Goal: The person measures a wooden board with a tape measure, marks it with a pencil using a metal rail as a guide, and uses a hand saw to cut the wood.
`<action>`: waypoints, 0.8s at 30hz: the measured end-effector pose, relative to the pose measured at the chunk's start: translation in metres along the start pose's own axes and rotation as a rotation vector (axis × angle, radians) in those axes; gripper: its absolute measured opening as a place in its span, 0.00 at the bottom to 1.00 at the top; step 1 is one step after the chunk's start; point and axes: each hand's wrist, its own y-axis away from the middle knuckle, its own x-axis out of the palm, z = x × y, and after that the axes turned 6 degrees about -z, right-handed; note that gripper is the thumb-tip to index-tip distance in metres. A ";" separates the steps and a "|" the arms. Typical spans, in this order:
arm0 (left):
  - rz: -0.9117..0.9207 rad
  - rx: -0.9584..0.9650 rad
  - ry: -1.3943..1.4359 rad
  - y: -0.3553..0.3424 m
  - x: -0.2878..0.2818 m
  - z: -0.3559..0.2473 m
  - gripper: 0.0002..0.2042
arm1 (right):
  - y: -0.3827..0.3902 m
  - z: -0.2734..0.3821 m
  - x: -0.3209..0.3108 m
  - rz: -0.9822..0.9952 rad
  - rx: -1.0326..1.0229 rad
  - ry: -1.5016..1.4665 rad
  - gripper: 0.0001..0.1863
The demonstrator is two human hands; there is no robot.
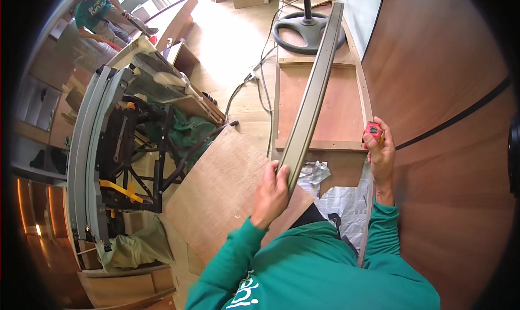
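Observation:
My left hand (271, 196) is wrapped round the lower end of a long, narrow metal profile (314, 90) in a bronze-grey colour. From there the profile slants up and away to the right, its far end near the wall. At the right, my right hand (383, 157) is closed on a small red tape measure (372, 129), beside the near right corner of a wooden framed panel (330, 112). No drawn-out blade can be made out. The profile passes above this panel and hides part of it.
A plywood board (211, 185) lies left of my left hand. Beyond it stands a grey machine (92, 164) on a black frame. A wheel-shaped black base (287, 42) with a pole rests ahead, near cables (262, 80). Brown panels (449, 120) rise at right. Another person (97, 12) works far left.

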 end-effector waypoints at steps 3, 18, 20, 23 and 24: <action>0.065 -0.107 -0.007 -0.025 0.048 -0.020 0.18 | 0.007 -0.007 -0.004 0.004 0.056 0.020 0.29; 0.296 -0.322 0.024 -0.038 0.206 0.031 0.21 | 0.039 -0.017 0.013 -0.060 0.416 -0.406 0.28; 0.347 -0.342 -0.019 -0.044 0.215 0.043 0.23 | 0.042 -0.013 0.019 -0.048 0.482 -0.416 0.29; 0.436 -0.374 0.021 -0.047 0.224 0.052 0.26 | 0.047 -0.014 0.018 0.035 0.503 -0.433 0.30; 0.463 -0.334 -0.036 -0.046 0.227 0.052 0.28 | 0.048 -0.014 0.018 0.021 0.504 -0.435 0.29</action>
